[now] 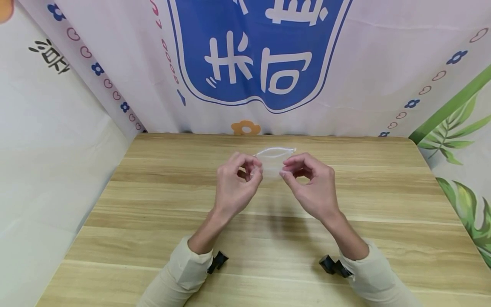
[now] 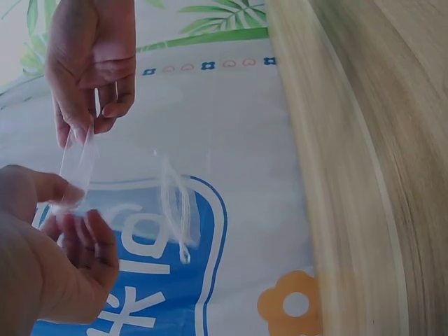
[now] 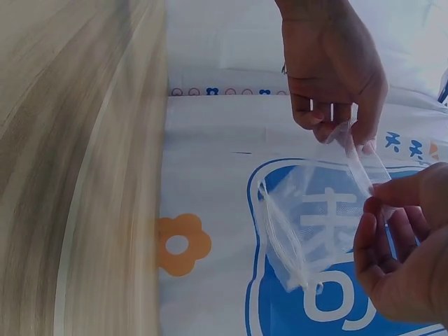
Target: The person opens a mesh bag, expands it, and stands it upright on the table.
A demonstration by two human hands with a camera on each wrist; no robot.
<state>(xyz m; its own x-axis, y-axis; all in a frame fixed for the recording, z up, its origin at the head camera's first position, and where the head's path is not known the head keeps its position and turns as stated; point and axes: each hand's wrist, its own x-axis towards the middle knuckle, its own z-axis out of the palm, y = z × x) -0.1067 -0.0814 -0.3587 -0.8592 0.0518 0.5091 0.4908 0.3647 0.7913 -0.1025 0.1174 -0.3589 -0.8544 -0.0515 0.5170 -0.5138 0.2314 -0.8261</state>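
Note:
A small sheer white mesh drawstring pouch (image 1: 271, 164) is stretched between both hands above the wooden table. My left hand (image 1: 235, 181) pinches one side of it between thumb and fingertips. Opposite, my right hand (image 1: 314, 183) pinches the other side in the same way. In the right wrist view the pouch (image 3: 318, 196) is see-through, and its white cords (image 3: 283, 234) run along the end away from the hands. The left wrist view also shows the cords (image 2: 178, 210) hanging off that end. Whether anything lies inside the pouch, I cannot tell.
The wood-grain tabletop (image 1: 268, 264) extends around both forearms. Behind it hangs a printed white cloth (image 1: 364, 85) with a blue emblem, and white cloth (image 1: 46, 149) lines the left side. Small black devices (image 1: 218, 261) sit at both cuffs.

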